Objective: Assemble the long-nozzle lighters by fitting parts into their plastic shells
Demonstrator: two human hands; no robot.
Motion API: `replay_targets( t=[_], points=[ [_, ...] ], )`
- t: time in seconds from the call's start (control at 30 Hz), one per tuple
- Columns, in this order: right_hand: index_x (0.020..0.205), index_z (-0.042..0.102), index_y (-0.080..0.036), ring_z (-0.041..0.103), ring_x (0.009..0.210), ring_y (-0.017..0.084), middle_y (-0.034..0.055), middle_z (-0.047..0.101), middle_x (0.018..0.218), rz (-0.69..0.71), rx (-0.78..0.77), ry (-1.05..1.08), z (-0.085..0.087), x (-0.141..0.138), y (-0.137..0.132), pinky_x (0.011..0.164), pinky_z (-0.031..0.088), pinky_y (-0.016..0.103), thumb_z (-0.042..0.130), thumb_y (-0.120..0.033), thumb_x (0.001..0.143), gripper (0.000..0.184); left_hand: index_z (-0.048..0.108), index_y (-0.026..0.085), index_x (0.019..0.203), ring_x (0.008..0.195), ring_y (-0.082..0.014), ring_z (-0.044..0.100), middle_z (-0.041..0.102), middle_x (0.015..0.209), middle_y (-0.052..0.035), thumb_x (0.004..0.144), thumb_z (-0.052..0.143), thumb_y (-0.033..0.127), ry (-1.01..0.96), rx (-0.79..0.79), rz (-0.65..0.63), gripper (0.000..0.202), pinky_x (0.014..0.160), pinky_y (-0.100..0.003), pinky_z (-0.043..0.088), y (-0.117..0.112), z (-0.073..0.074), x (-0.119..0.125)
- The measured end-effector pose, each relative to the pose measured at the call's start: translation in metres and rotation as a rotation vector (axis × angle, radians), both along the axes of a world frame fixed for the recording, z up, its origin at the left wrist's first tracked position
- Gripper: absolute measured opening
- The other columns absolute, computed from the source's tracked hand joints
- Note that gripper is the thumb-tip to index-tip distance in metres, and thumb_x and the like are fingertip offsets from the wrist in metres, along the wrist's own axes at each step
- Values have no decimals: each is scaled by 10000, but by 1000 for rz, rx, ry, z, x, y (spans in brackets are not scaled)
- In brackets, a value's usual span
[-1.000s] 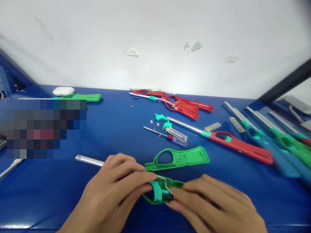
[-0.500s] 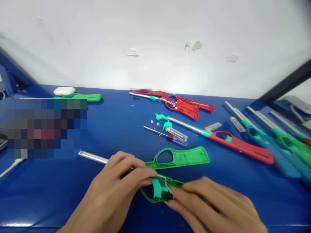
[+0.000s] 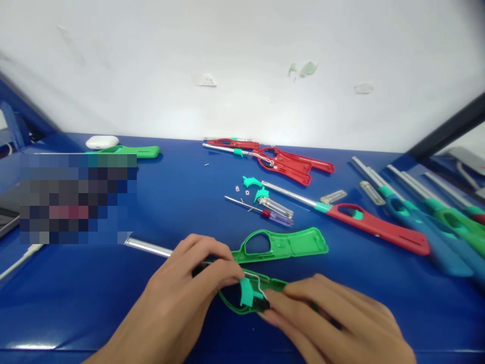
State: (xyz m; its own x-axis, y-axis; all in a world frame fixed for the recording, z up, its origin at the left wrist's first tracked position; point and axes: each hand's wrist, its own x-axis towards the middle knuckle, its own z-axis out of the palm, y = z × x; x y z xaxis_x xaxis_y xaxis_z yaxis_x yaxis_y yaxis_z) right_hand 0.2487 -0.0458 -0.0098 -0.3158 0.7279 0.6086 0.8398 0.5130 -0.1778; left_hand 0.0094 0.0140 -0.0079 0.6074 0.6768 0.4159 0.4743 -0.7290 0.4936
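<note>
An opened green lighter half [image 3: 231,302] lies on the blue table near me, with a teal trigger [image 3: 245,291] and a thin white wire [image 3: 256,284] inside. Its metal tube [image 3: 146,246] sticks out to the left. My left hand [image 3: 182,298] pinches the shell at the trigger end, fingers closed on it. The fingers of my right hand [image 3: 333,318] press down on the handle end of the same half. The matching green cover [image 3: 282,244] rests just behind, untouched.
Further back lie a small screwdriver [image 3: 261,213], loose teal parts [image 3: 254,188], a red lighter [image 3: 364,225] and opened red shells [image 3: 288,163]. Several blue and green lighters [image 3: 420,217] line the right side. At far left sit a green lighter [image 3: 129,150] and a white case [image 3: 101,141].
The green half and its tube have slid slightly right and away. My left fingers have shifted along toward the trigger. My right hand has hardly moved.
</note>
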Motion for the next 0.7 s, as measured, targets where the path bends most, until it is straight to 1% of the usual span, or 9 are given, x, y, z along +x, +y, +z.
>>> replay_targets(
  t=[0.1, 0.23, 0.3, 0.47, 0.6, 0.7],
  points=[
    [898, 835, -285, 700, 508, 81, -85, 778, 739, -12, -4, -9, 1, -1, 0, 511, 527, 244, 519, -347, 1169, 421, 685, 273, 1140, 962, -112, 662, 697, 1084, 12, 1009, 452, -52, -16, 22, 3, 421, 864, -186, 553, 0, 1, 1],
    [907, 838, -282, 716, 519, 83, -89, 786, 752, -14, 6, -10, 1, -1, 0, 537, 554, 242, 536, -327, 1161, 397, 676, 278, 1201, 1013, -108, 657, 694, 1127, 4, 1013, 426, -67, 7, 34, -3, 465, 898, -188, 544, 0, 0, -1],
    [911, 837, -277, 720, 529, 84, -87, 786, 754, -7, -6, -8, 1, 0, -1, 545, 559, 240, 548, -320, 1156, 382, 666, 279, 1228, 1013, -114, 657, 695, 1137, 0, 1015, 412, -67, 19, 39, -8, 479, 893, -200, 545, -1, -1, -3],
    [890, 830, -273, 700, 514, 86, -80, 776, 736, -28, -4, 6, 0, -2, -1, 529, 542, 251, 523, -330, 1166, 417, 667, 291, 1253, 1043, -136, 664, 698, 1174, -9, 1004, 396, -58, 43, 35, -8, 507, 901, -229, 552, 0, -1, -5],
    [882, 828, -278, 699, 513, 90, -82, 775, 735, -30, 0, 7, -1, -3, -1, 533, 542, 260, 510, -344, 1170, 434, 682, 286, 1232, 1042, -134, 656, 702, 1150, -6, 1002, 406, -63, 31, 48, -11, 501, 881, -216, 548, 2, -1, -4],
    [902, 834, -283, 704, 516, 89, -87, 785, 752, -29, 4, 3, 0, -1, -1, 523, 538, 264, 525, -347, 1166, 412, 696, 283, 1236, 1022, -127, 644, 694, 1132, -12, 1017, 414, -62, 34, 73, -18, 496, 857, -212, 541, 3, -2, -2]
  ],
)
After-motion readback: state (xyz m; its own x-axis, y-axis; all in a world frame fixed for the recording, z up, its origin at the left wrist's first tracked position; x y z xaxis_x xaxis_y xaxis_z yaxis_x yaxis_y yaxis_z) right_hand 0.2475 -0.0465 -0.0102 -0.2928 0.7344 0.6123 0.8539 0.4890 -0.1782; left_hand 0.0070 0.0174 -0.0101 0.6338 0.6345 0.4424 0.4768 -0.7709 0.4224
